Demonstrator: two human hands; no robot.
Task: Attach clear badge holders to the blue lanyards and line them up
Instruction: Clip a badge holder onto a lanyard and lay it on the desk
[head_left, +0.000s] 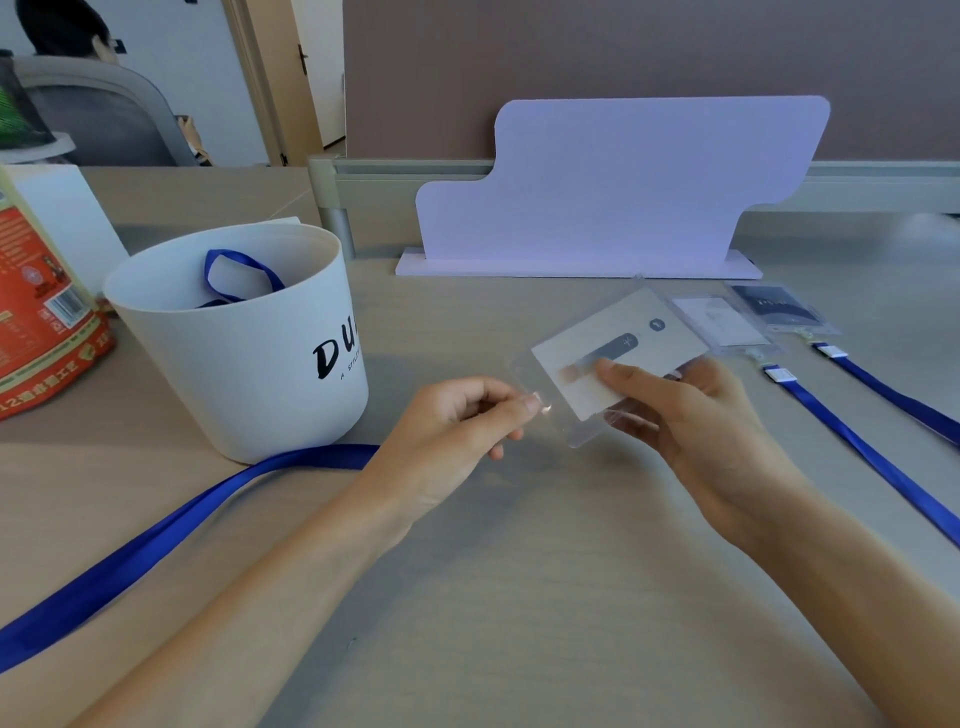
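While gripping the holder (613, 358) in the right hand (691, 415), thumb across its face and fingers (644, 423) curled beneath, hold it level, apparently just off the bench (519, 597), near the middle. Close by the holder's near left corner, the left hand (457, 421), curled, thumb and forefinger nipped on something small and shiny, probably the clip (544, 409); too small to be sure. From under that hand, a blue lanyard (156, 540) trailing past the bucket (244, 353) toward the near left edge.

Judged from this: mid-attachment, third badge. Best done by turning the holder's slot toward the clip, steadying the clear tab flat without bending it, and hooking through the slot itself, not the thin plastic beside it. Check the lanyard for twists, then test with a gentle tug.

Toward the far right corner, two finished badges (753, 317) side by side, straps (857, 447) running off toward the right edge. Lay this one parallel, just left of them, tops in line. Another blue loop (239, 275) waiting in the bucket.
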